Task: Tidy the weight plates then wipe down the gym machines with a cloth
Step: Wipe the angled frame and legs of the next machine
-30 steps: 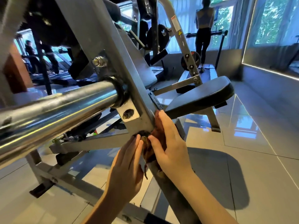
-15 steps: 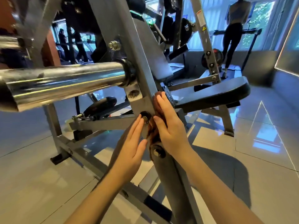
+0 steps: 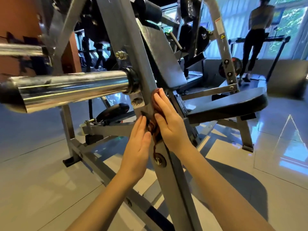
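Observation:
A grey slanted frame bar (image 3: 173,180) of the gym machine runs from top centre down to the bottom. A dark brown cloth (image 3: 154,129) is wrapped on this bar. My right hand (image 3: 170,124) presses the cloth against the bar's right side with straight fingers. My left hand (image 3: 138,147) lies flat with straight fingers against the bar's left side, touching the cloth's lower part. A chrome plate-loading sleeve (image 3: 70,87) sticks out to the left, bare of plates.
A black padded seat (image 3: 230,104) juts out to the right of the bar. A weight plate (image 3: 230,67) hangs on the rear frame. A person (image 3: 256,34) stands on a treadmill at the back right. The glossy tiled floor (image 3: 41,180) spreads around.
Both hands and the cloth have slid up the slanted bar. The camera has pulled back and turned, so the chrome sleeve sits higher and further left.

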{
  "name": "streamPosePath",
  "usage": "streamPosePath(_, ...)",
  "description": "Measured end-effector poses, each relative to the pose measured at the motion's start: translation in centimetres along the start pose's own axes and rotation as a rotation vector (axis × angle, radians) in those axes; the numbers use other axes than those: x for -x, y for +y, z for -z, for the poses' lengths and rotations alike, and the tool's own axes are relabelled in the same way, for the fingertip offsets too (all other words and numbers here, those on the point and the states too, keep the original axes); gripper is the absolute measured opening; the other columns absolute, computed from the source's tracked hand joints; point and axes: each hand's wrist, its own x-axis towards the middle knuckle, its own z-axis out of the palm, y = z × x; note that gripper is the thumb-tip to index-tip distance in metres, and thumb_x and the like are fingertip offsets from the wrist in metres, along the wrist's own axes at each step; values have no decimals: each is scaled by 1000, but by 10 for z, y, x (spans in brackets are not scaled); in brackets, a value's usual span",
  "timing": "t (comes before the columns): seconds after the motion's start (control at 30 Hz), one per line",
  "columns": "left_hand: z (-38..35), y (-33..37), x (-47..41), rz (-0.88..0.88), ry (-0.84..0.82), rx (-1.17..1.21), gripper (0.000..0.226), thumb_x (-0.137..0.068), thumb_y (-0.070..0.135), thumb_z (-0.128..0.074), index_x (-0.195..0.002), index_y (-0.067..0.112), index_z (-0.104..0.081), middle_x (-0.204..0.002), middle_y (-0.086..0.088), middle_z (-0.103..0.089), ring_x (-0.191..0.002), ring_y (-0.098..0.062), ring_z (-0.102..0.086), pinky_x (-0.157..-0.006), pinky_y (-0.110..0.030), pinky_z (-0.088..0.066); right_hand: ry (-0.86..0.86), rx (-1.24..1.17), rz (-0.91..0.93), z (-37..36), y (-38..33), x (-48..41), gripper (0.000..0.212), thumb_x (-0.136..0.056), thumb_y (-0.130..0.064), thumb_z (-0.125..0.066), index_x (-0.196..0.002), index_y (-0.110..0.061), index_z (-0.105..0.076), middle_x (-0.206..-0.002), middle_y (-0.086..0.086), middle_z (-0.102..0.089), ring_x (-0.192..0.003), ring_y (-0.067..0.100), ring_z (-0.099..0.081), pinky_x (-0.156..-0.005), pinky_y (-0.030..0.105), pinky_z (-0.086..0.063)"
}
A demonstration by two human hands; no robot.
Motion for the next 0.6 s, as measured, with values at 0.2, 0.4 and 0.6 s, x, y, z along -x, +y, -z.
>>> streamPosePath(0.2,5,-2,0,-17,-58,15,40,-96,45,-24,-131,59,-11,-138,49,-7,-135,22,-9,-107,-2,-12,52,-3,14,-7,16,45,49,-99,-17,-39,-147,-15,-30,-158,0,-24,-148,8,-20,-117,25,-27)
streamPosePath(0.4,-2,-2,-3,27,-34,115,50,-92,50,-29,-139,53,-12,-151,34,-12,-142,7,-15,-120,-32,-21,13,2,58,-3,4,-2,49,-100,-14,-39,-148,-10,-31,-159,7,-23,-146,11,-24,-114,22,-30)
streamPosePath(0.6,11,5,-5,77,-75,211,40,-93,63,-32,-132,59,-23,-157,15,-22,-141,2,-26,-117,-32,-28,51,4,50,-7,3,-4,48,-100,-12,-40,-147,-7,-35,-159,7,-25,-146,10,-24,-115,21,-29)
